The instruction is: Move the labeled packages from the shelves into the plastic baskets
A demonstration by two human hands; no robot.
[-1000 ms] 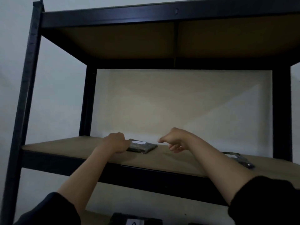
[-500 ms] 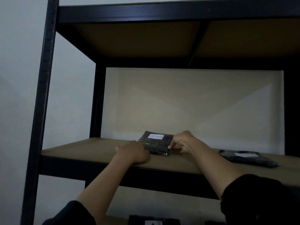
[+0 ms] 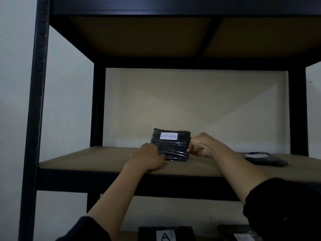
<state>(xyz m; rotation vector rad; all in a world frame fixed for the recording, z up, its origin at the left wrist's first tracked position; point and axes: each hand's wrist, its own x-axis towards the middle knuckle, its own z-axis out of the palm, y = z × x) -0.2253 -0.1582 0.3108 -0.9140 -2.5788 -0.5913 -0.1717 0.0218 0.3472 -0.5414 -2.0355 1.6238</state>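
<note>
left hand [image 3: 147, 158]: fingers curled, gripping | right hand [image 3: 201, 145]: fingers pinching

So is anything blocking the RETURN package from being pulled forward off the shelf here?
Nothing visible does. The RETURN package is tilted up, gripped by the left hand and right hand. The shelf board in front is bare; the other package lies off to the right.

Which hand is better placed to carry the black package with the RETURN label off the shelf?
Probably the right hand: its curled fingers pinch the right edge of the tilted-up black plastic-wrapped package labelled RETURN. The left hand only rests at its lower left corner, low on the brown wooden shelf.
</note>
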